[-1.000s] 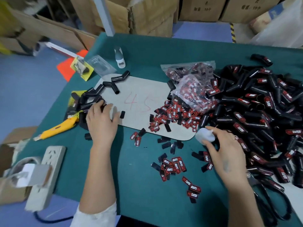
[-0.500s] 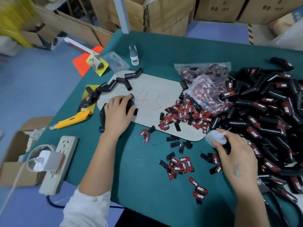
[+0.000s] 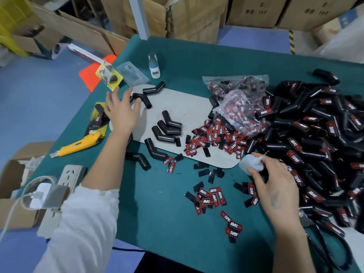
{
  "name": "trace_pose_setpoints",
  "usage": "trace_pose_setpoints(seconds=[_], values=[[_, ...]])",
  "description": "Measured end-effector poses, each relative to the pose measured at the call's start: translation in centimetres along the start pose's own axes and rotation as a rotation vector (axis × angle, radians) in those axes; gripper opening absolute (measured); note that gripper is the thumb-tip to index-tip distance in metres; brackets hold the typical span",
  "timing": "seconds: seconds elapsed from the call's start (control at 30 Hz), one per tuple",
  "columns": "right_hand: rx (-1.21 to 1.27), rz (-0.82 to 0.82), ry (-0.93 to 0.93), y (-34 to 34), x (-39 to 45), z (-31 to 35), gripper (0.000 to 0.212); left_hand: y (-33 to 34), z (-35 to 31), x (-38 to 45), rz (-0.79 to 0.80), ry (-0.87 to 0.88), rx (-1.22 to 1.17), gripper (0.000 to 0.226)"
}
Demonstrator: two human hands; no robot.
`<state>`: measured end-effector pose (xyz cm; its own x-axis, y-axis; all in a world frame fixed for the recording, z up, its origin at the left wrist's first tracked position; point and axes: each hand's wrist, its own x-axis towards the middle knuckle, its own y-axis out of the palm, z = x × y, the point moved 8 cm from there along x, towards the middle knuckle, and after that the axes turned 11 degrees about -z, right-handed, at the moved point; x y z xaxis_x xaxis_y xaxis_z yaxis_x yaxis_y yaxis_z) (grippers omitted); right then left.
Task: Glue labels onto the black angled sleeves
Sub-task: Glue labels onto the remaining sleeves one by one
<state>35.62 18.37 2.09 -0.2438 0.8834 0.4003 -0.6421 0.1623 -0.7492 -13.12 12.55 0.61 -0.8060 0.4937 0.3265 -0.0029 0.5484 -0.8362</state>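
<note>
Green table [image 3: 157,223], left hand [image 3: 122,113] spread wide beside bare sleeves [image 3: 167,129], right hand [image 3: 275,186] gripping glue bottle [image 3: 249,164].

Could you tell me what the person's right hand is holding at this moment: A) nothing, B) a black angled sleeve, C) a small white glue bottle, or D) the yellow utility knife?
C: the right hand curls round the small white glue bottle, while the yellow utility knife lies untouched on the table.

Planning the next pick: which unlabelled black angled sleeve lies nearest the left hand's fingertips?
The black angled rubber sleeve at the grey board's far-left corner, just beyond the left hand. The three-sleeve cluster lies farther right, mid-board.
</note>
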Motion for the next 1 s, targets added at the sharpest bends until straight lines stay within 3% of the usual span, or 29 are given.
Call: trace_pose_setpoints(seconds=[0.27,0.53,0.6,0.7,0.83,1.0], values=[[-0.052,0.029,0.03,0.0,0.1,0.0,0.035,5.1,-5.2,1.8,0.284,0.286,0.228,0.063],[-0.05,0.051,0.055,-0.2,0.2,0.2,0.033,4.5,-7.1,-2.9,0.371,0.429,0.017,0.038],[-0.049,0.057,0.055,-0.2,0.2,0.3,0.032,3.7,-7.6,-3.1,0.346,0.434,-0.097,0.038],[-0.056,0.06,0.058,-0.2,0.3,0.3,0.032,2.5,-9.1,-1.2,0.13,0.438,-0.089,0.036],[-0.03,0.052,0.051,-0.5,0.3,0.5,0.032,4.4,-9.6,-1.4,0.281,0.432,0.045,0.047],[0.129,0.045,0.065,-0.9,0.4,1.6,0.037,2.7,-8.7,-5.5,0.287,0.477,-0.122,0.045]])
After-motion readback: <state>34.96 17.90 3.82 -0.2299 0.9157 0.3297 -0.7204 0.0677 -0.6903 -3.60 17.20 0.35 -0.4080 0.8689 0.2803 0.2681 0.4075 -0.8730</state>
